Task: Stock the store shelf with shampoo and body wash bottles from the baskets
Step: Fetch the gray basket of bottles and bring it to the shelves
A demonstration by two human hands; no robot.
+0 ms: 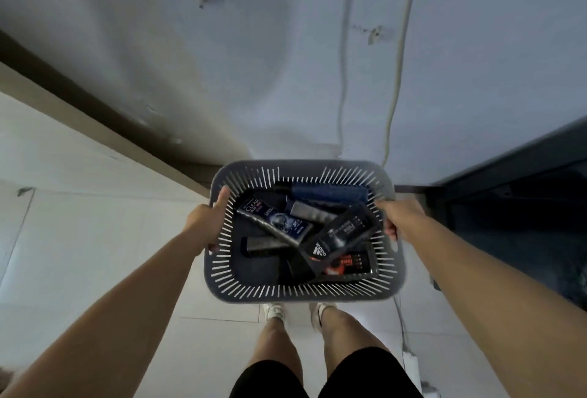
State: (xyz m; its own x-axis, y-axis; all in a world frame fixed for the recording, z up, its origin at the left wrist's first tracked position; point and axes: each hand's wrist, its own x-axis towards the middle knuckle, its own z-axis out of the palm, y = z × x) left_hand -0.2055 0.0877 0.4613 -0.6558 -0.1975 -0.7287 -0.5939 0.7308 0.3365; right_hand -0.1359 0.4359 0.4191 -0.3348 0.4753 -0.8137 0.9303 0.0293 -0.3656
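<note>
I hold a grey slotted plastic basket (298, 294) in front of me, above the floor. My left hand (208, 218) grips its left rim, thumb along the top. My right hand (401, 216) grips the right rim by the handle hole. Several dark bottles lie jumbled inside: a Clear shampoo bottle (273, 218), a black Adidas bottle (341, 234), a blue bottle (330, 194) at the far side and a black bottle with a red label (349, 265).
A white wall (254, 64) stands straight ahead with two cables (394, 95) running down it. A dark shelf unit (514, 207) is at the right. Pale floor tiles (95, 238) spread at the left. My legs and white shoes (276, 312) show below the basket.
</note>
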